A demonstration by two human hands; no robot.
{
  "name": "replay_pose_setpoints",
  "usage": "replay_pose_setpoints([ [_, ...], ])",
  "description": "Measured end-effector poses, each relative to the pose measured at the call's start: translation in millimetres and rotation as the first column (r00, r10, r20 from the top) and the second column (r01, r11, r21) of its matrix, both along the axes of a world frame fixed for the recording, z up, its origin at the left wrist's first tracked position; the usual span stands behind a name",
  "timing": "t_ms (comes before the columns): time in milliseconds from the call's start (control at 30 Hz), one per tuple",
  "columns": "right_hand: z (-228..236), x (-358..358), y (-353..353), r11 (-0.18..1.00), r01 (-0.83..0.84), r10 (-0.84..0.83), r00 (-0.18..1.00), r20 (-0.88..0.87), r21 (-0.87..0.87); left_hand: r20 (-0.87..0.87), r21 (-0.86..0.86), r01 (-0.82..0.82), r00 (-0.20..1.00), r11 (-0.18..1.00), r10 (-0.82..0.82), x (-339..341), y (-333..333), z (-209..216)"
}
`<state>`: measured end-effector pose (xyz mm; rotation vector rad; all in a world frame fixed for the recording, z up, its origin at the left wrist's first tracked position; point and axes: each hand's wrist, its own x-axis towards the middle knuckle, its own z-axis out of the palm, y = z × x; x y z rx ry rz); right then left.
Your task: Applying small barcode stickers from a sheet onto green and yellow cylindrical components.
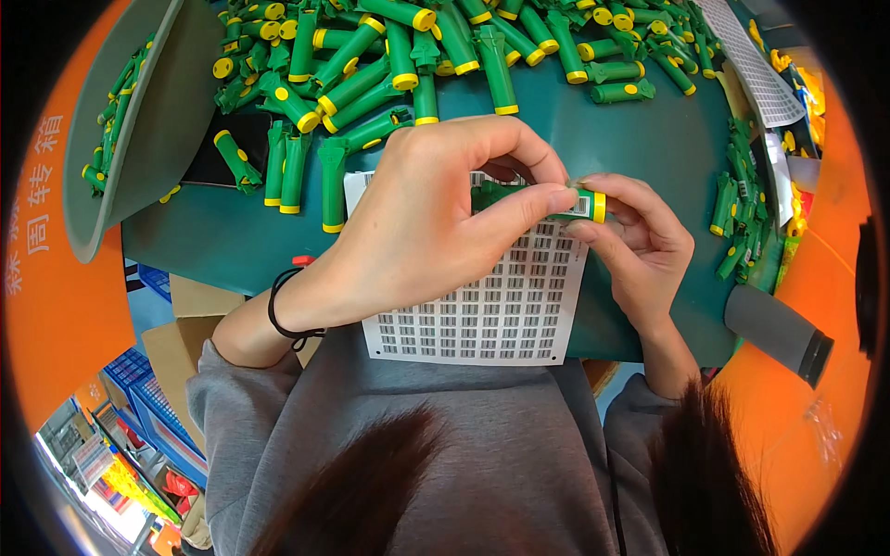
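Note:
Over the middle of the table, both hands hold one small green flashlight (593, 206) with a yellow end cap and a white barcode label on its side. My left hand (436, 208) is closed, thumb and forefinger pinched at the label, and it hides much of the green body. At the yellow-capped end, the thumb and fingers of my right hand (644, 236) grip the tube. Beneath the hands lies a white sheet of barcode stickers (464, 329), partly covered by the left hand and wrist.
A heap of similar green flashlights (399, 56) covers the far side of the green table (649, 139). At left, a grey tray (171, 120) stands tilted beside a dark flat object (209, 171). More flashlights (737, 204) lie at right, near a grey cylindrical bottle (774, 334).

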<state>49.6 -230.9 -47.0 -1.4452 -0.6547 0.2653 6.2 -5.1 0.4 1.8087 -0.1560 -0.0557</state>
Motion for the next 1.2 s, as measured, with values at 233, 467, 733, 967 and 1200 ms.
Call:
replay_pose_setpoints([
  [233, 4, -3, 1, 0.998, 0.054, -0.057, 0.995, -0.077, -0.045, -0.002, 0.015, -0.009, 1.000, 1.000, 0.009, 1, -2, 0],
  [467, 4, -6, 0, 1.000, 0.031, -0.031, 0.997, -0.073, 0.000, -0.016, -0.130, -0.028, 1.000, 0.991, 0.026, 0, -8, -9],
  [733, -5, -1, 2, 0.999, -0.017, 0.019, 0.998, 0.057, -0.027, -0.501, -0.212, 0.056, 0.851, 0.976, -0.158, 3, -5, -20],
  [967, 10, 27, 3, 0.731, 0.354, -0.029, 0.870, 0.492, -0.583, 0.655, 0.037, -0.956, 0.242, 0.290, 0.716, -22, 132, 53],
  [1200, -11, 25, -5, 0.793, 0.068, -0.064, 0.998, 0.028, -0.605, 0.681, 0.485, -0.426, 0.732, 0.764, -0.024, -7, 59, -18],
])
